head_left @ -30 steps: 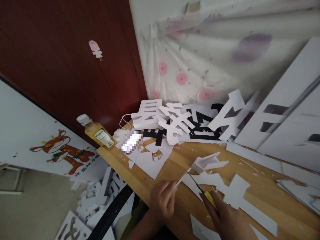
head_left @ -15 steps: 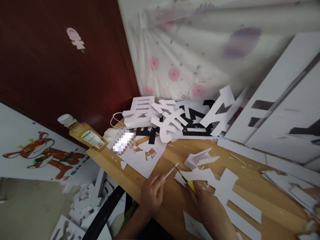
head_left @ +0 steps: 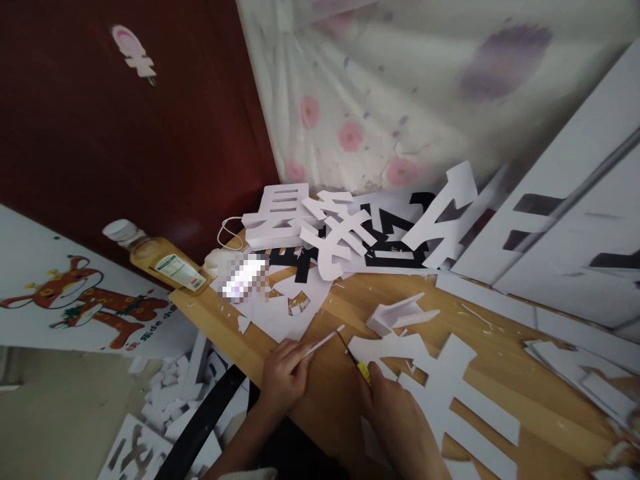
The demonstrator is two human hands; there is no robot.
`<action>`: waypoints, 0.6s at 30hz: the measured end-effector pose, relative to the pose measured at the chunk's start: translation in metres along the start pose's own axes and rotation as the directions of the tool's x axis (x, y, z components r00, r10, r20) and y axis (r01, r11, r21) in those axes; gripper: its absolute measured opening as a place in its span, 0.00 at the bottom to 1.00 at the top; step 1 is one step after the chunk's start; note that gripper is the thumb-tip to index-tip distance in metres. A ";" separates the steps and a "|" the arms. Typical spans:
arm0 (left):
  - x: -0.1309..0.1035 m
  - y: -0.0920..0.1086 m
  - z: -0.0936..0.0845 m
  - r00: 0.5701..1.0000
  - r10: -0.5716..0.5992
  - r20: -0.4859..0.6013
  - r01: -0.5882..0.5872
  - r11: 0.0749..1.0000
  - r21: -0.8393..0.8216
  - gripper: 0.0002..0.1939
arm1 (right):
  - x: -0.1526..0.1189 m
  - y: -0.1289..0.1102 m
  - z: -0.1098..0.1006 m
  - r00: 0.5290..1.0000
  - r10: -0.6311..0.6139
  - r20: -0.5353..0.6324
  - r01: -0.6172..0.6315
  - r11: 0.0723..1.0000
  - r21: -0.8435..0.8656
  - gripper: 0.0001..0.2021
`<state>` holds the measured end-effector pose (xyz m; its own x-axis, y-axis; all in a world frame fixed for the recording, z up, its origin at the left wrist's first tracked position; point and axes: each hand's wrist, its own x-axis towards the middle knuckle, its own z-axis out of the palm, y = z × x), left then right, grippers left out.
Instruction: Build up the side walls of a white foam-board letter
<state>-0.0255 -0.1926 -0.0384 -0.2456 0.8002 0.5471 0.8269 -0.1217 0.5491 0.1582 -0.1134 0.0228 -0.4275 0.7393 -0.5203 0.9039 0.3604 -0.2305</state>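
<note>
My left hand (head_left: 284, 379) pinches a thin white strip (head_left: 325, 340), which sticks out up and to the right over the wooden table. In my right hand (head_left: 393, 413) is a yellow-handled knife (head_left: 363, 371); its thin dark blade points up and left, close to the far end of the strip. Whether blade and strip touch I cannot tell. Right of the knife lies a large flat white cut-out character (head_left: 457, 363), partly hidden by my right hand. Just behind it a small white channel-shaped piece (head_left: 400, 317) rests on the table.
White cut-out characters (head_left: 345, 230) are piled at the back near the curtain (head_left: 350, 100). White boards (head_left: 540, 180) lean at the right. A bottle of yellowish liquid (head_left: 170, 263) stands at the left edge. White scraps (head_left: 175, 393) lie on the floor below.
Both hands have shifted left and slightly toward me with the strip and the knife still held. The head view has also moved a little.
</note>
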 end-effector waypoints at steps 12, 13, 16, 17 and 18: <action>0.002 0.001 -0.001 1.000 -0.022 -0.003 0.022 0.998 0.058 0.10 | 0.004 0.002 -0.006 0.999 -0.041 -0.006 0.040 0.999 -0.024 0.13; 0.002 0.001 -0.001 1.000 -0.028 -0.002 0.028 0.998 0.062 0.10 | 0.004 0.002 -0.006 0.999 -0.044 -0.009 0.044 0.999 -0.021 0.13; 0.001 0.001 -0.001 0.999 -0.038 0.004 0.038 0.997 0.068 0.11 | 0.005 0.002 -0.005 0.999 -0.042 -0.004 0.042 0.999 -0.014 0.13; 0.001 0.001 -0.001 0.999 -0.040 0.005 0.039 0.997 0.070 0.11 | 0.005 0.002 -0.005 0.999 -0.041 -0.002 0.040 0.999 -0.014 0.13; 0.001 0.001 -0.001 0.999 -0.041 0.006 0.040 0.997 0.072 0.11 | 0.005 0.002 -0.005 0.999 -0.039 0.000 0.039 0.999 -0.016 0.13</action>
<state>-0.0252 -0.1926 -0.0369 -0.2764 0.8078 0.5206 0.8506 -0.0465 0.5237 0.1579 -0.1059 0.0236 -0.4628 0.7244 -0.5109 0.8859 0.3984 -0.2375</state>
